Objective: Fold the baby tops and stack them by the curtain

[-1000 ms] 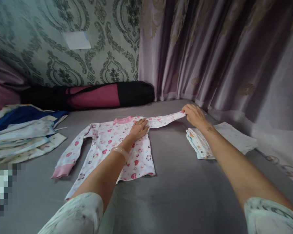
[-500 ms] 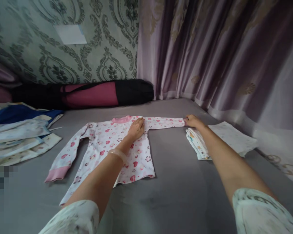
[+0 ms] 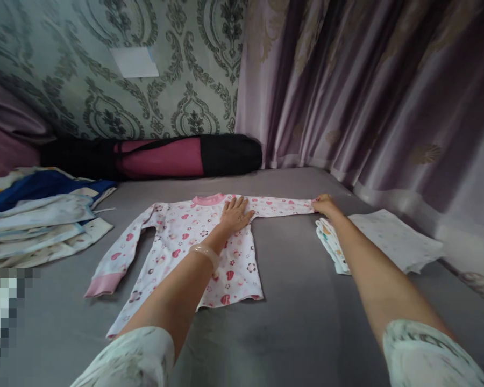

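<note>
A small white long-sleeved shirt (image 3: 185,242) with pink hearts and pink cuffs lies spread flat on the grey bed sheet (image 3: 298,317). My left hand (image 3: 234,214) rests flat on its right shoulder, fingers spread. My right hand (image 3: 325,205) is closed on the cuff end of the right sleeve (image 3: 282,205), which lies stretched out straight along the sheet. A clear bangle is on my left wrist.
A folded stack of small printed cloths (image 3: 331,244) sits just under my right forearm, with a pale garment (image 3: 395,239) beside it. A heap of clothes (image 3: 40,215) lies at the left. A black and pink long bag (image 3: 157,157) lies along the wall; curtains hang at the right.
My right hand has lowered the sleeve end from slightly raised down onto the sheet, pulling it straight. My left hand stays pressed on the shirt's shoulder.
</note>
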`<state>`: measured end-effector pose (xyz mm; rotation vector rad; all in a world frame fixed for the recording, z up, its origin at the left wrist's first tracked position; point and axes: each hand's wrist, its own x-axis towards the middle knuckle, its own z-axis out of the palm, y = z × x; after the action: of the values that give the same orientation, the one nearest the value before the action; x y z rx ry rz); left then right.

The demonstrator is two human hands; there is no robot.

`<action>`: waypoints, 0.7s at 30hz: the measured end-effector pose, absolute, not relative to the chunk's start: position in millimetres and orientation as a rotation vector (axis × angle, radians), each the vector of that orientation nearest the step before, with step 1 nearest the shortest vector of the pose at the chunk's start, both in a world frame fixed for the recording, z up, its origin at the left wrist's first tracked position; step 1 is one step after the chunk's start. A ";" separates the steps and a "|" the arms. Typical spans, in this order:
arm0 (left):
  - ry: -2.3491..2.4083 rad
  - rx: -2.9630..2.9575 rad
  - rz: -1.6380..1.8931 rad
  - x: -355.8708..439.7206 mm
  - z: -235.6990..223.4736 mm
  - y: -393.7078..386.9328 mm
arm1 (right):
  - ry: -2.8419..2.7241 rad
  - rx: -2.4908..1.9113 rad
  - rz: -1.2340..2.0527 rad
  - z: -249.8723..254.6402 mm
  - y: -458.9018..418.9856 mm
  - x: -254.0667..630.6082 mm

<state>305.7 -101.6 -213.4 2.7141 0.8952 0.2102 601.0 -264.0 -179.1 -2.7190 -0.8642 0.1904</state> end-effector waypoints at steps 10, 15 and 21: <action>0.986 2.668 -0.063 327.5 -181.6 -86.5 | -1.572 -2.538 -0.116 -167.7 -210.9 483.6; 1.034 2.670 -0.102 329.1 -178.3 -83.5 | -1.811 -2.109 0.325 -190.4 -175.1 430.9; 1.012 2.689 -0.039 330.8 -187.1 -74.4 | -1.708 -2.430 0.398 -199.0 -182.1 440.5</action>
<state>330.8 -74.4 -187.1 2.6890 1.0125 -0.0387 440.5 -182.1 -199.0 -2.4297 -1.7078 0.3983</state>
